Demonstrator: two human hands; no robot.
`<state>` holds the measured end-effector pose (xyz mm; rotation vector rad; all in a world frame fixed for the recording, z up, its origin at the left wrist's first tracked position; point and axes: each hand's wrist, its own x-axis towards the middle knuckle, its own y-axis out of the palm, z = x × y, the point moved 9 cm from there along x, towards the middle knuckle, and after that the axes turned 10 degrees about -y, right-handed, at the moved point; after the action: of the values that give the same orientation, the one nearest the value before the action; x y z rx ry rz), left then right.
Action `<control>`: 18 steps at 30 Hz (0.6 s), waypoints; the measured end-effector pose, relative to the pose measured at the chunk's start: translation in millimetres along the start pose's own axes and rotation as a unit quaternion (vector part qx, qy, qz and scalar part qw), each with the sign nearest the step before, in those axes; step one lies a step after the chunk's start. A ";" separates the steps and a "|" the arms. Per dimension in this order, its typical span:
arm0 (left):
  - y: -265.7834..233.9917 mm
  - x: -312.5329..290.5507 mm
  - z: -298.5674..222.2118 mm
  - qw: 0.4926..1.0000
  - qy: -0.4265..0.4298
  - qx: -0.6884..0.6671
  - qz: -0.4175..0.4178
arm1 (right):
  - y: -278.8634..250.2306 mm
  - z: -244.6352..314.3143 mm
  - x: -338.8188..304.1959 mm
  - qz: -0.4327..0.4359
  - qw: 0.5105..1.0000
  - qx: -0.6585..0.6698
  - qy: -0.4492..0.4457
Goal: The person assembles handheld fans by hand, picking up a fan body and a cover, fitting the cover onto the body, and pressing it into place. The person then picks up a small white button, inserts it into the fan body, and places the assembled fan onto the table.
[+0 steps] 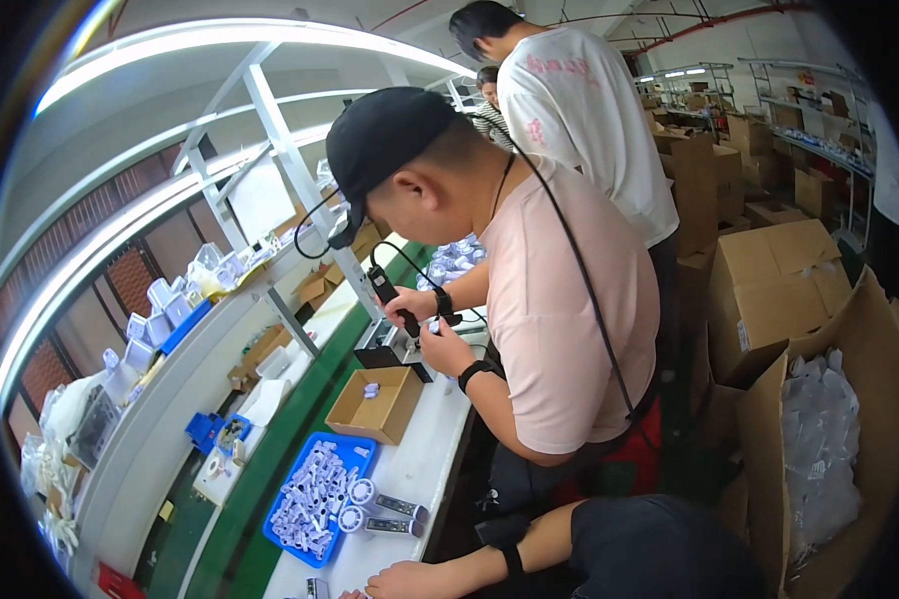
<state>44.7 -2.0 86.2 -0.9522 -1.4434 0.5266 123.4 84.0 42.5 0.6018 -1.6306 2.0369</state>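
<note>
My right hand (410, 581) reaches in at the lower edge, from a dark short sleeve with a black wrist strap. Its fingers are mostly cut off by the frame, so their grip is hidden. My left hand is out of sight. Nearest to my right hand, two white cylindrical devices with round heads and dark side panels (395, 525) lie on the white bench (415, 461). A blue tray (274, 519) beside them is heaped with small white plastic parts (315, 496). Part of another paneled piece (317, 588) shows at the bottom edge.
Ahead, a co-worker in a pink shirt (579, 329) holds a black corded tool (382, 288) and a small white part. An open cardboard box (395, 404) stands on the bench. Large cartons (779, 290) fill the right; a shelf (155, 424) with white housings runs left.
</note>
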 end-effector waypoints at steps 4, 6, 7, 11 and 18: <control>7.3 8.9 -1.2 0.999 -0.008 0.053 0.008 | -13.9 -0.7 -11.3 -0.082 0.997 0.005 -0.007; 10.6 15.4 9.1 0.997 -0.028 0.062 0.033 | -17.1 -2.6 -15.7 -0.111 0.993 0.029 0.013; 11.3 22.4 8.4 0.996 -0.015 0.069 0.052 | -15.3 -13.9 -6.6 -0.070 0.997 0.037 0.023; 25.3 43.8 27.2 0.970 -0.100 0.129 0.181 | -18.3 -21.4 4.9 -0.077 0.994 0.063 0.034; 3.2 32.7 -0.1 0.986 -0.089 0.029 0.134 | -40.8 -3.5 -2.4 -0.240 0.966 0.065 0.066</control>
<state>49.1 26.0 102.8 -1.0822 -1.4570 0.8668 149.6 95.1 72.1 0.8001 -1.1442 1.7837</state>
